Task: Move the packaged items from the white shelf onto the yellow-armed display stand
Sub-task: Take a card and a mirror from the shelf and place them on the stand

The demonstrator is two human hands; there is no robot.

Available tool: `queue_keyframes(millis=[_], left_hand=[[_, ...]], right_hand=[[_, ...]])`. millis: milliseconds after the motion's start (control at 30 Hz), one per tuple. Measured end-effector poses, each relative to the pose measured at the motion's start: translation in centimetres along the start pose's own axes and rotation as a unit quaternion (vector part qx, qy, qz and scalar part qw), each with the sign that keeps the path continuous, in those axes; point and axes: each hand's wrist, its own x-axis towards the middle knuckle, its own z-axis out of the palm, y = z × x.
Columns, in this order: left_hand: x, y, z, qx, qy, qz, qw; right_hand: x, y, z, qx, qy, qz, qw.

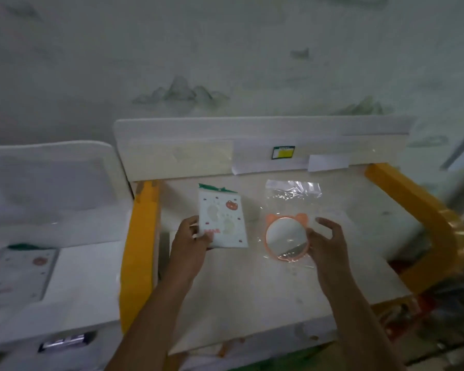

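A flat white packet [224,219] with a green top strip and a red bear print lies on the display stand's pale surface [252,285]. My left hand [192,241] grips its lower left corner. To its right a round orange-rimmed mirror [285,236] in a clear plastic bag [292,190] rests on the same surface. My right hand [326,242] touches the mirror's right edge, fingers curled and spread above it. Yellow arms [140,242] run along both sides of the stand. Another similar packet [19,274] lies on the white shelf [86,269] at the left.
A white backboard [252,135] with paper labels and a green-yellow tag [284,152] stands behind the surface. The right yellow arm [423,218] curves around the stand's right side. A patterned wall rises behind. Cluttered dark items lie at the lower right.
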Motion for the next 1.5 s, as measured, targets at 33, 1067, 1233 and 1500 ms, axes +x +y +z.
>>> queue_keyframes(millis=[33, 1067, 1233, 1500], left_hand=[[0.0, -0.9, 0.3, 0.003, 0.015, -0.005, 1.0], [-1.3, -12.7, 1.8, 0.537, 0.115, -0.065, 0.833], [0.4, -9.8, 2.4, 0.565, 0.097, 0.079, 0.816], [1.1, -6.8, 3.9, 0.577, 0.079, 0.155, 0.798]], right_hand=[[0.7, 0.1, 0.0, -0.004, -0.015, 0.006, 1.0], [8.5, 9.1, 0.9, -0.169, -0.122, 0.054, 0.977], [9.0, 10.4, 0.6, -0.189, -0.104, 0.073, 0.974], [9.4, 12.7, 0.1, -0.367, -0.117, -0.018, 0.923]])
